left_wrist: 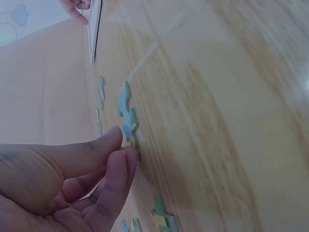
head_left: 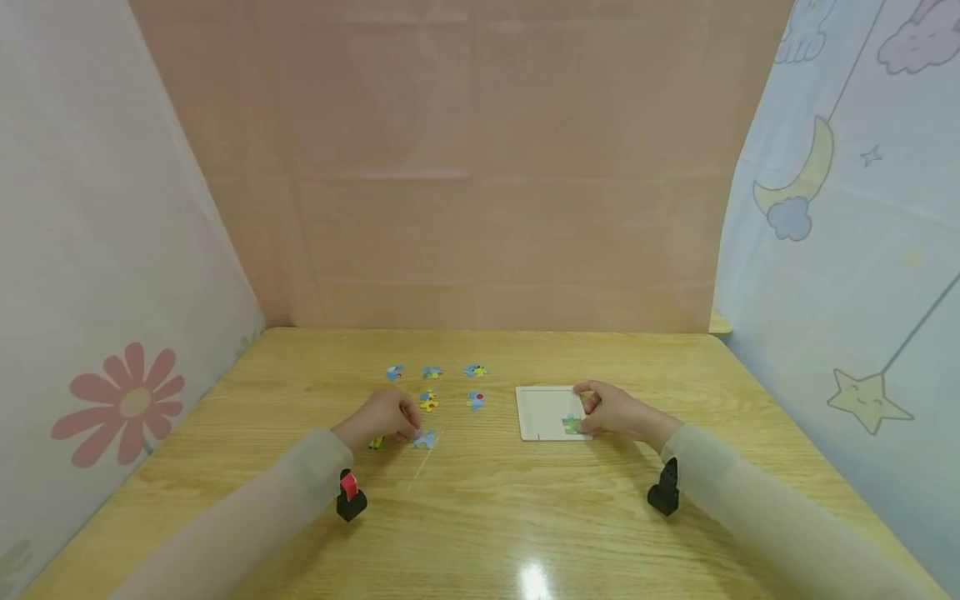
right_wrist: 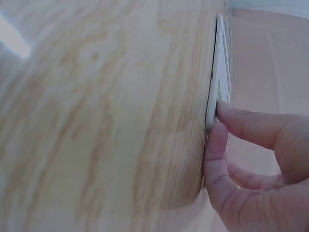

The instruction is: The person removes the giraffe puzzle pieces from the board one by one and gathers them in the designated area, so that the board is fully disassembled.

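My left hand (head_left: 384,415) pinches the near end of a light-blue jigsaw puzzle piece (head_left: 425,440) between thumb and fingers; the left wrist view shows the piece (left_wrist: 126,113) low over the wood. Just beside that hand lies a yellow-green puzzle piece (head_left: 376,443), partly covered by it. On the right, my right hand (head_left: 613,410) grips the right edge of a square white puzzle tray (head_left: 542,410). In the tray's near right corner sits a green puzzle piece (head_left: 572,425), with the thumb at its edge. The right wrist view shows the tray (right_wrist: 212,96) edge-on.
Several more puzzle pieces lie beyond my left hand, among them a yellow piece (head_left: 429,402), a blue piece with a red spot (head_left: 476,400) and a blue-yellow piece (head_left: 476,370). A pinkish cloth (head_left: 480,183) hangs behind the wooden table (head_left: 465,517); printed cloths flank it.
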Demonstrator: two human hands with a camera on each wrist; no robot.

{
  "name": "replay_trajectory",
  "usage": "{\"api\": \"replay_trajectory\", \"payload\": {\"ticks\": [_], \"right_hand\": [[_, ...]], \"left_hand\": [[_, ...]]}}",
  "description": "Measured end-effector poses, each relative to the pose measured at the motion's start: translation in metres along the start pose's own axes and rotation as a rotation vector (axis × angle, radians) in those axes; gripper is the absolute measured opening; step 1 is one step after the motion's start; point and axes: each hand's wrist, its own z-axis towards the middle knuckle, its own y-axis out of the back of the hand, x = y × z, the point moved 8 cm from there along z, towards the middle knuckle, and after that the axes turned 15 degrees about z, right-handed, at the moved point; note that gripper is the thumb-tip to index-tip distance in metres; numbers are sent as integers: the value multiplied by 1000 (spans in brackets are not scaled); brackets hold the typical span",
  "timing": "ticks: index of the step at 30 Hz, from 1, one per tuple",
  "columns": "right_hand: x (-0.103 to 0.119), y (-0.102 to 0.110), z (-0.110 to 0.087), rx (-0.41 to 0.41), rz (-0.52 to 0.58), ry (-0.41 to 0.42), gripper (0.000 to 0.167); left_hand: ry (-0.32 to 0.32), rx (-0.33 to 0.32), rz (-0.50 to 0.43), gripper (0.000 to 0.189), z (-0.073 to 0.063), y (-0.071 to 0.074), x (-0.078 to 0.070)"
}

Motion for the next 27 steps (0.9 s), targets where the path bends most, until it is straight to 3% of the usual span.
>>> {"api": "replay_trajectory", "payload": {"ticks": [8,17,23,27], "right_hand": [[-1,1,0,7,13,11,76],[0,-1,-2,28,14,27,75],[3,-3,-6,40,0,23,77],[5,-1,-5,41,-13,28,78]], "left_hand": [[-77,-56,86,8,4,1,-22],[-120,-29,55,5,8,-13,-51],[-207,-9,42,4,14,-23,-74],[-281,-14,104,6,18,-30,-98]]}}
